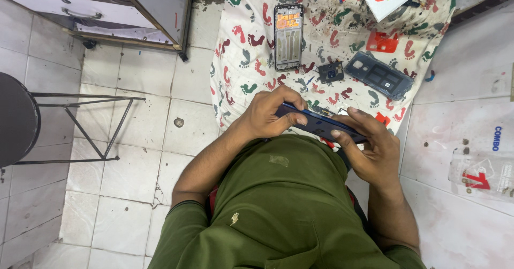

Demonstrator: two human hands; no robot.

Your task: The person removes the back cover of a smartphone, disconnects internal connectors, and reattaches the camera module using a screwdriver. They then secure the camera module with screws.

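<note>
Head view: both hands (321, 124) grip a blue phone (320, 123); phone frame (288, 36), dark cover (379, 75) lie beyond.

head camera, steeply downward, seemingly close

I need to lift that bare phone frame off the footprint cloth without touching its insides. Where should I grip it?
Take the phone frame by its two long side rails, coming from above near the middle. It lies flat and lengthwise with its open interior facing up, so the thin outer edges look like the safest hold.

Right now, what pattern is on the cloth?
Red and green footprints on the white cloth, head view.
</note>
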